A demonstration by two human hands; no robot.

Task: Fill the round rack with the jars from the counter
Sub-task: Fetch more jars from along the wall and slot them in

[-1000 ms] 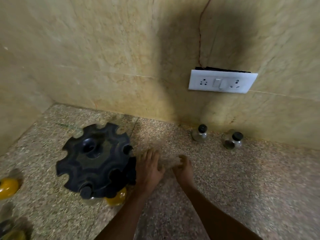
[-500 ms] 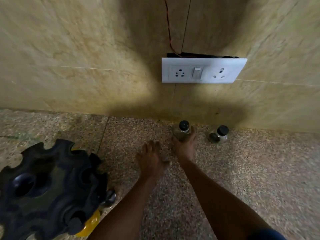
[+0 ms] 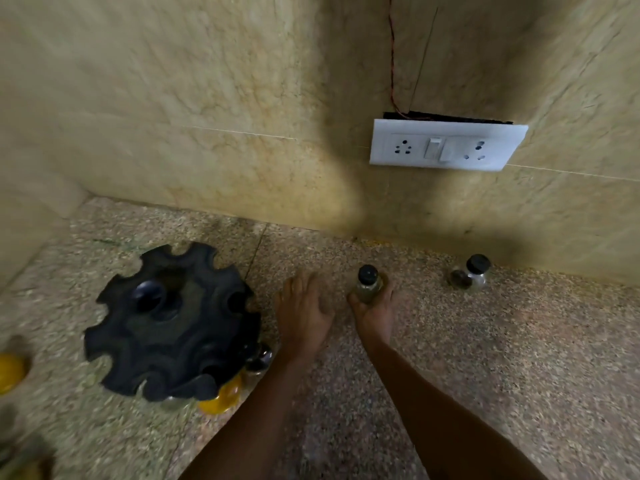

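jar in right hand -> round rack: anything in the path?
Only the left hand, resting open on the counter between the right hand, which grips the jar, and the rack. Nothing else visible stands there.

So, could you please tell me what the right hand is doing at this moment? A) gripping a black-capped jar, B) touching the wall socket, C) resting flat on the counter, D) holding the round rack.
A: the right hand has its fingers curled round the black-capped jar standing on the counter, while the left hand lies open beside it.
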